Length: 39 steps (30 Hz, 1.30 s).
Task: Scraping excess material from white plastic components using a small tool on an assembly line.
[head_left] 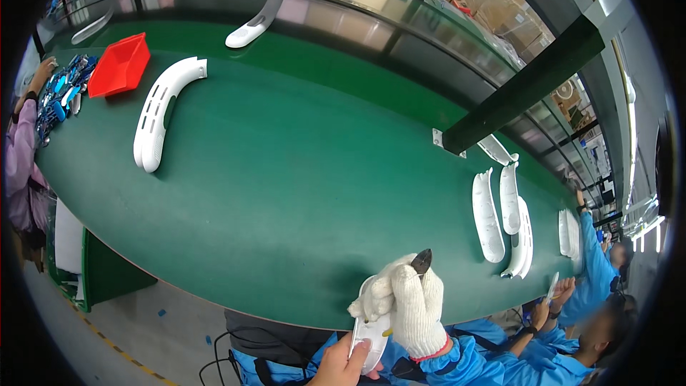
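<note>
At the table's near edge my bare left hand (pixel 341 361) grips the lower end of a white curved plastic shell (pixel 368 336), thumb on top. My right hand (pixel 407 300), in a white knitted glove, is closed above the shell's upper part. Out of the top of its fist sticks the dark, pointed end of a hand tool (pixel 422 261). A small yellow bit (pixel 388 331) shows beneath the glove, touching or very near the shell; I cannot tell whether it belongs to the tool. The glove hides the tool's middle and much of the shell.
Several white shells (pixel 488 218) lie on the green table (pixel 307 171) at right, by a dark post (pixel 525 86). Another white part (pixel 153 118), a red bin (pixel 120 66) and piled blue-silver pieces (pixel 63 96) are at left. Co-workers (pixel 572 343) sit at right.
</note>
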### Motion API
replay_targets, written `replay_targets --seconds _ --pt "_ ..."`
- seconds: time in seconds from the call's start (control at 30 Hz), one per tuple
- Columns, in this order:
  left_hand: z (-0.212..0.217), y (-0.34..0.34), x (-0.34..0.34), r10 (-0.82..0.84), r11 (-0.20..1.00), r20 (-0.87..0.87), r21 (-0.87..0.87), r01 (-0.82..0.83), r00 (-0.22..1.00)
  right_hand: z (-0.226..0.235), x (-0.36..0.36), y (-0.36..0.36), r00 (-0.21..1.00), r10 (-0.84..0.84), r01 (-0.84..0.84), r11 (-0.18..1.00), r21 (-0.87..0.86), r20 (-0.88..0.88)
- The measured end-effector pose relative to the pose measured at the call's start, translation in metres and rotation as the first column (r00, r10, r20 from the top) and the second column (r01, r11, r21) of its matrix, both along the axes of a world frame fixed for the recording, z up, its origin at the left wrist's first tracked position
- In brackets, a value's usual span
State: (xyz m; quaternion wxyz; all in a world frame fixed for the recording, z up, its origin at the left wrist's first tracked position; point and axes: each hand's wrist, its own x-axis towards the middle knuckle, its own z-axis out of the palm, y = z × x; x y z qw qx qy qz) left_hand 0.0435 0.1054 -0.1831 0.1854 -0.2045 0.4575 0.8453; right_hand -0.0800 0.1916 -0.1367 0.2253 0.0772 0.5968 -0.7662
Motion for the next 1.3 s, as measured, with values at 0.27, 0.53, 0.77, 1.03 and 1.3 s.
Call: replay_targets --seconds 0.27,0.53,0.77,1.03,1.3 --pt "0.001 -0.002 0.001 0.005 1.000 0.037 -0.019 -0.005 0.999 0.008 0.008 -0.025 0.994 -0.078 0.087 0.988 0.124 -0.076" --pt "-0.031 -0.010 0.011 -0.080 0.954 -0.405 0.234 0.188 0.911 0.001 -0.014 -0.014 0.988 -0.148 0.149 0.988 0.045 -0.036" --pt "-0.038 -0.002 0.014 -0.118 0.961 -0.313 0.204 0.188 0.943 0.012 -0.008 0.003 0.991 -0.073 0.089 0.984 0.151 -0.109" --pt "-0.008 0.004 0.011 -0.062 0.995 -0.227 -0.085 0.043 0.972 0.012 -0.005 0.000 0.983 -0.135 0.155 0.974 0.164 -0.126" --pt "-0.014 0.001 0.014 -0.086 0.993 -0.205 -0.094 0.068 0.975 0.005 -0.005 -0.006 0.982 -0.128 0.149 0.977 0.152 -0.137"
